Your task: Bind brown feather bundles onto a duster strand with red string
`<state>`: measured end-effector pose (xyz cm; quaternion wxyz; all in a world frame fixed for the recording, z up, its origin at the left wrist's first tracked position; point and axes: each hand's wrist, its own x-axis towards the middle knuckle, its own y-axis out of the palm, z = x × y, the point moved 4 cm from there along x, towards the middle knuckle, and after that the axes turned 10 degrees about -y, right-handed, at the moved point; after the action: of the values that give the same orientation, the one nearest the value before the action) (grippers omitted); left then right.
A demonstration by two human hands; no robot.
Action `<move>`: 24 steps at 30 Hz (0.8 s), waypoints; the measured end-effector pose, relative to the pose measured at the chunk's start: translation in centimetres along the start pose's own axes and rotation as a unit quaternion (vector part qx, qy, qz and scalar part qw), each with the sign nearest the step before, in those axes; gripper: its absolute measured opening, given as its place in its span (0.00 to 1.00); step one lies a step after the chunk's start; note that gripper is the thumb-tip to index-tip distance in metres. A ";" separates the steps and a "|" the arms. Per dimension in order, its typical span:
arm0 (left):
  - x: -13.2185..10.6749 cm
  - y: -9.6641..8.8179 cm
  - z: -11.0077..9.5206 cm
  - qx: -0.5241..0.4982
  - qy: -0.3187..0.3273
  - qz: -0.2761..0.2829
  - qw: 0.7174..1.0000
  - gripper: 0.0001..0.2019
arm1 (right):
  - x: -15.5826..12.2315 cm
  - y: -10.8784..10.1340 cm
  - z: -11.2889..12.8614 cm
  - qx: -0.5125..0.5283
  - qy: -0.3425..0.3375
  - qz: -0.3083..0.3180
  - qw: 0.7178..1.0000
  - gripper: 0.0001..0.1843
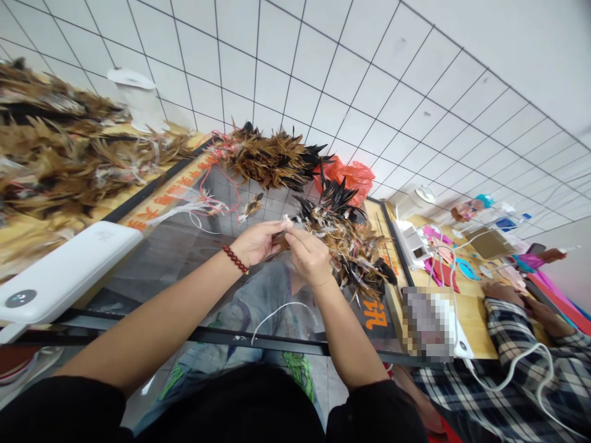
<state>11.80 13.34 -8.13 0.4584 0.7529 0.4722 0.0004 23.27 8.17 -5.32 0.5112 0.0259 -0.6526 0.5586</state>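
Note:
Over the glass tabletop, my left hand point(261, 243), with a dark red bead bracelet point(235, 259) on its wrist, pinches a small feather point(287, 220) whose pale fluffy end sticks up at the fingertips. My right hand point(310, 255) is closed on the same feather, its fingertips meeting the left ones. The fingers hide most of the feather. Close by on the right spreads a loose pile of brown and black feathers point(355, 246). A single small feather point(252, 208) lies just beyond my left hand. Behind it is a bound brown feather bundle point(272, 157) with pink string point(217, 160).
White strands point(194, 206) lie on the left. A white power bank point(69, 271) rests at the left edge, with more feather bundles point(60, 154) beyond. A red plastic bag point(353, 178) sits at the back. On the right, a co-worker's plaid sleeve point(512, 332) rests near cables and coloured pieces.

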 end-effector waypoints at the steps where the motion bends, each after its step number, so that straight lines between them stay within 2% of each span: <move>1: -0.1 0.1 0.0 -0.002 -0.001 0.002 1.000 0.02 | 0.0 0.1 0.1 0.004 -0.004 0.007 1.000 0.16; 4: -0.2 0.3 -0.1 0.003 -0.006 0.005 1.000 0.01 | 0.0 0.1 0.0 0.005 -0.023 0.026 0.999 0.16; 6: -0.3 0.3 -0.5 -0.006 0.012 -0.005 1.000 0.02 | -0.1 -0.8 -0.8 -0.023 -0.022 0.015 0.999 0.17; 7: -0.4 0.2 -0.8 -0.015 0.032 -0.019 0.999 0.03 | -0.2 -1.6 -1.5 -0.053 -0.001 -0.009 0.999 0.17; 9: -0.5 -0.4 -1.6 -0.033 0.089 -0.064 0.993 0.05 | -0.6 -3.6 -3.1 -0.126 0.082 -0.075 0.986 0.16; 10: -0.5 -0.7 -2.0 -0.039 0.118 -0.089 0.988 0.05 | -0.8 -4.4 -3.8 -0.151 0.123 -0.091 0.977 0.16; 11: -0.5 -1.0 -2.4 -0.040 0.142 -0.111 0.983 0.05 | -0.8 -4.8 -4.3 -0.161 0.147 -0.080 0.973 0.15; 12: -0.5 -1.2 -2.6 -0.039 0.160 -0.129 0.978 0.05 | -0.7 -4.7 -4.4 -0.157 0.149 -0.040 0.975 0.14; 14: -0.3 -1.6 -2.7 -0.030 0.179 -0.148 0.972 0.05 | -0.4 -3.5 -3.9 -0.133 0.106 0.090 0.981 0.12; 16: -0.2 -1.7 -2.5 -0.014 0.179 -0.151 0.972 0.05 | -0.4 -2.0 -3.1 -0.123 0.064 0.201 0.970 0.12; 18: 0.0 -1.6 -2.1 0.002 0.163 -0.144 0.976 0.04 | -0.5 -1.3 -2.7 -0.125 0.053 0.241 0.961 0.12; 19: 0.0 -1.5 -1.9 0.011 0.147 -0.138 0.979 0.04 | -0.5 -1.3 -2.7 -0.125 0.056 0.224 0.965 0.12; 20: 0.1 -1.4 -1.6 0.020 0.128 -0.128 0.983 0.03 | -0.5 -1.7 -2.8 -0.127 0.061 0.178 0.974 0.13; 22: 0.1 -1.1 -1.0 0.037 0.085 -0.103 0.990 0.03 | -0.5 -2.9 -2.8 -0.133 0.057 0.032 0.989 0.15; 24: 0.1 -0.6 -0.5 0.044 0.049 -0.069 0.995 0.03 | -0.7 -3.8 -2.5 -0.124 0.012 -0.094 0.988 0.15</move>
<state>11.19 13.84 -8.33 0.4001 0.7368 0.5448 -0.0149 27.47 8.28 -3.54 0.5688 0.0172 -0.7052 0.4230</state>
